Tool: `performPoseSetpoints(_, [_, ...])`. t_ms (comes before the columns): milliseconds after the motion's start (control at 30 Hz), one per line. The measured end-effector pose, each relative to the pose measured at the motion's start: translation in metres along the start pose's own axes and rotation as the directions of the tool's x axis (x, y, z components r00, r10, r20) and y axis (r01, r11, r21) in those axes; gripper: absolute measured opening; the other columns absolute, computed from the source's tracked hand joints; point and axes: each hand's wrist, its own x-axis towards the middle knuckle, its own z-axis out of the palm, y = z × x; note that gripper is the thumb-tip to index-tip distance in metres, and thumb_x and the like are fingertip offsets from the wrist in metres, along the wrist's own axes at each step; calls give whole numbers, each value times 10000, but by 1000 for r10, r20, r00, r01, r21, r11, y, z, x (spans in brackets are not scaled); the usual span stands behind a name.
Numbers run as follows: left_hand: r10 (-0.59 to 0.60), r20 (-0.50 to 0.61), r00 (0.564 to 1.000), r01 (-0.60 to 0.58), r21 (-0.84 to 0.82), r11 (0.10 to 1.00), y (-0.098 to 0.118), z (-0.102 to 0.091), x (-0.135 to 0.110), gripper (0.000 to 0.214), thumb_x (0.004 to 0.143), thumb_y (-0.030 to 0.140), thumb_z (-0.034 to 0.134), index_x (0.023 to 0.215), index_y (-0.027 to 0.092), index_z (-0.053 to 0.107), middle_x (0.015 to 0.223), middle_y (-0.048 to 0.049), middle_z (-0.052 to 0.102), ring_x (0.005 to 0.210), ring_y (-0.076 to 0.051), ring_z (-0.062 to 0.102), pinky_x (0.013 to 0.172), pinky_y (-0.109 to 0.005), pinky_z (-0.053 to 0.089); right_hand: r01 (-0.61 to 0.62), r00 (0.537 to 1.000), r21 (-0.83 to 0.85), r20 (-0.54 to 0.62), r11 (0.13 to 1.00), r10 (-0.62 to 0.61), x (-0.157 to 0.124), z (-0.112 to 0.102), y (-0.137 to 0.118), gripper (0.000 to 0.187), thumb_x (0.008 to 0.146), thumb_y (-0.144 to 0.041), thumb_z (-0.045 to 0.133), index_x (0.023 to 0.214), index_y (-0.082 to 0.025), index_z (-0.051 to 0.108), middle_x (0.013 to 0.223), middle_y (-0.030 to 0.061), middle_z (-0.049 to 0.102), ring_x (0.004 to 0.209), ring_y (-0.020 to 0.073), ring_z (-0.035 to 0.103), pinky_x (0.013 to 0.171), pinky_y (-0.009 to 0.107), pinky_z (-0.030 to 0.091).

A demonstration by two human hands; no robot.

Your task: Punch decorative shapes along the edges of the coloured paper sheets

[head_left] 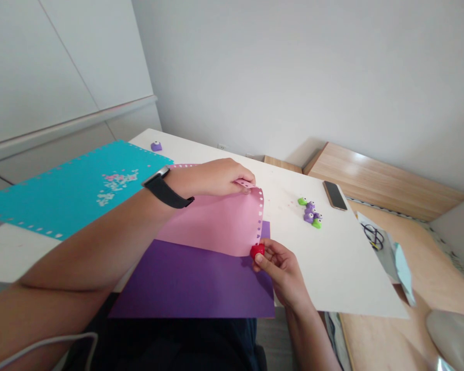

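Note:
A pink paper sheet [212,221] with small punched shapes along its right edge lies over a purple paper sheet [185,281]. My left hand [220,178], with a black wristband [166,188] on its wrist, pinches the sheet's upper right corner and lifts it slightly. My right hand [282,273] grips a small red craft punch [257,251], which sits on the pink sheet's lower right edge. Part of the punch is hidden by my fingers.
A teal punched sheet [62,190] with pink and white paper bits lies at left, below a small purple punch [156,146]. On the white table [325,257] are green and purple punches [308,212] and a phone [334,195]. Wooden surfaces lie at right.

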Motion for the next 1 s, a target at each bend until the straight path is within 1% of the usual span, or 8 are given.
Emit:
performPoseSetpoints(167, [-2, 4, 1000, 2, -14, 1000, 1, -1, -1, 174, 870, 249, 561, 705, 196, 572, 633, 21, 554, 605, -139, 488, 608, -263, 287, 28, 1000, -24, -14, 999, -28, 1, 3, 2, 235, 833, -319, 808, 1029, -219, 725, 850, 15, 681, 729, 151, 589, 719, 282, 475])
performPoseSetpoints(300, [4, 6, 1000, -3, -15, 1000, 1, 0, -1, 206, 869, 246, 549, 670, 195, 543, 614, 19, 539, 582, -138, 467, 605, -271, 285, 42, 999, -8, -11, 999, -42, 3, 6, 6, 224, 843, -315, 801, 1031, -224, 720, 855, 13, 691, 740, 152, 614, 743, 286, 489])
performPoseSetpoints(400, [8, -6, 1000, -8, -6, 1000, 1, 2, 0, 221, 873, 241, 537, 657, 194, 530, 611, 14, 543, 572, -138, 463, 597, -277, 278, 7, 1000, 24, 27, 1000, -8, 4, 8, 8, 267, 840, -344, 805, 1051, -224, 694, 921, 34, 721, 830, 182, 678, 829, 324, 520])
performPoseSetpoints(467, [9, -12, 1000, -9, -2, 1000, 2, 2, 0, 206, 870, 230, 537, 667, 195, 537, 619, 12, 558, 578, -140, 476, 594, -278, 277, -30, 997, 37, 77, 999, 27, 5, 9, 6, 291, 852, -372, 793, 1068, -224, 666, 959, 49, 737, 898, 198, 705, 872, 339, 526])
performPoseSetpoints(600, [4, 7, 1000, -4, 0, 1000, 2, 3, 0, 169, 863, 211, 540, 700, 196, 584, 650, 6, 601, 600, -147, 511, 605, -277, 289, -118, 972, -7, 203, 993, 117, 8, 9, -4, 333, 872, -431, 763, 1093, -230, 617, 979, 54, 737, 919, 192, 714, 781, 297, 548])
performPoseSetpoints(733, [1, 18, 1000, -1, -9, 1000, 0, 4, 0, 145, 864, 208, 548, 758, 199, 645, 709, -2, 656, 615, -151, 533, 608, -277, 294, -136, 944, -65, 294, 989, 149, 12, 6, -11, 362, 869, -468, 750, 1105, -228, 619, 984, 53, 711, 901, 196, 699, 705, 288, 564])
performPoseSetpoints(833, [7, 22, 1000, -7, 7, 1000, 0, 5, 0, 152, 879, 212, 543, 783, 202, 661, 714, -2, 661, 615, -153, 536, 606, -281, 291, -103, 940, -117, 314, 988, 135, 14, 3, -12, 357, 892, -474, 719, 1123, -212, 641, 906, 41, 686, 812, 185, 671, 662, 293, 563])
performPoseSetpoints(1000, [10, 17, 1000, -10, 23, 1000, 1, 5, 0, 159, 886, 204, 536, 795, 203, 666, 716, -3, 666, 611, -153, 540, 603, -283, 292, -21, 961, -224, 264, 974, 82, 14, 1, -11, 306, 936, -454, 670, 1096, -193, 674, 797, 23, 668, 676, 152, 615, 656, 292, 514])
